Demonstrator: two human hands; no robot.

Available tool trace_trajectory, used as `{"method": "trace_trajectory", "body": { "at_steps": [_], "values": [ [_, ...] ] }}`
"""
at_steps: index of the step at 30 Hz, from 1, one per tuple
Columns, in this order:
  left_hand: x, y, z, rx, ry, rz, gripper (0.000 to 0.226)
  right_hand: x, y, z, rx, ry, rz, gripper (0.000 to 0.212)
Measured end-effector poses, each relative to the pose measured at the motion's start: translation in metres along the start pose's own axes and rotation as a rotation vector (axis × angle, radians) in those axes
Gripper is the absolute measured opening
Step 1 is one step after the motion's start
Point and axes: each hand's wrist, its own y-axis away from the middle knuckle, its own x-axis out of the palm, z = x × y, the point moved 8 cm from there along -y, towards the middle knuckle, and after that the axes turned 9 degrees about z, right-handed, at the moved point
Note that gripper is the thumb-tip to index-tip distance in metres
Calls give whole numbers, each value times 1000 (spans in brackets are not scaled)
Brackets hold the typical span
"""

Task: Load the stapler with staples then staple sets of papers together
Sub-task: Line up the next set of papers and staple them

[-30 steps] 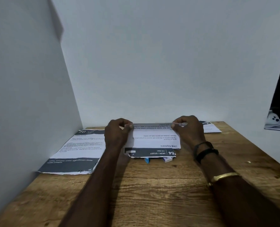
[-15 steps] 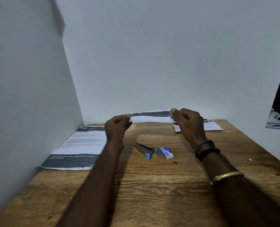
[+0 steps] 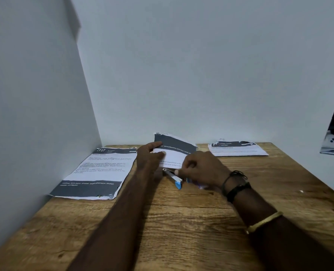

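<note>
- Head view shows the left hand (image 3: 149,156) pinching a white printed paper set with a dark grey band (image 3: 173,148) at its left edge, thumb on top and fingers behind, the sheets tilted up off the wooden table (image 3: 181,222).
- Just right of that pinch, the right hand (image 3: 202,170) is curled with its fingers bent inward at the lower edge of the same sheets; whether it grips anything cannot be told, as motion blur hides the fingertips.
- Directly below the held sheets, between the two hands, lies a small silver stapler with a light blue end cap (image 3: 173,178), flat on the table, blue tip pointing toward the person.
- Just right of the stapler, partly under the right hand, a small blue and white staple box (image 3: 198,184) shows only as a blurred edge.
- Left of the left hand, well apart from the grip, a printed page with a dark header and footer (image 3: 97,171) lies flat beside the white side wall (image 3: 35,114).
- Beyond the right hand, near the back wall, another printed paper stack (image 3: 236,149) lies flat.
- On the right wrist sit dark cord bracelets (image 3: 236,187) and, further up the forearm, a gold bangle (image 3: 264,222).
</note>
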Motion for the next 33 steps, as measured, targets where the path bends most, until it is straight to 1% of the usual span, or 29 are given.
{"method": "trace_trajectory", "body": {
  "at_steps": [1,3,5,7,10,13,15,17,20,22,25,26,28,30,32,33],
  "values": [
    [-2,0,0,6,-11,-19,41,8,1,9,-3,59,55,40],
    [-2,-1,3,3,-5,-22,45,20,0,17,11,207,92,51],
    [-3,-1,7,-30,-3,-20,52,26,-3,19,6,269,64,47],
    [-3,-1,8,-48,-37,-12,60,26,-7,18,-5,243,26,37],
    [-2,-3,11,-68,-76,-6,68,20,-11,7,-11,82,35,30],
    [-2,0,16,-129,-34,-12,71,11,-11,-7,-6,-175,102,21],
    [-3,1,14,-123,-33,-13,72,4,-9,-15,-11,-352,129,14],
    [-3,3,10,-106,-46,0,70,-1,-8,-20,-13,-503,140,14],
    [-2,4,9,-105,-45,13,67,-5,-13,-34,45,-724,76,17],
    [-2,2,15,-101,0,-8,58,1,-20,-39,104,-905,38,19],
    [-4,-2,24,-93,56,-75,31,11,-31,-39,179,-1123,-23,10],
    [-5,0,21,-81,52,-95,28,13,-36,-38,198,-1169,-43,9],
    [-7,4,13,-49,29,-122,31,15,-48,-36,205,-1207,-70,11],
    [-7,8,5,-12,1,-139,36,17,-61,-33,187,-1201,-94,9],
    [-8,10,0,2,-33,-159,39,16,-71,-30,173,-1150,-159,8],
    [-7,11,-1,4,-46,-164,40,14,-75,-30,165,-1106,-203,13]
  ]
}}
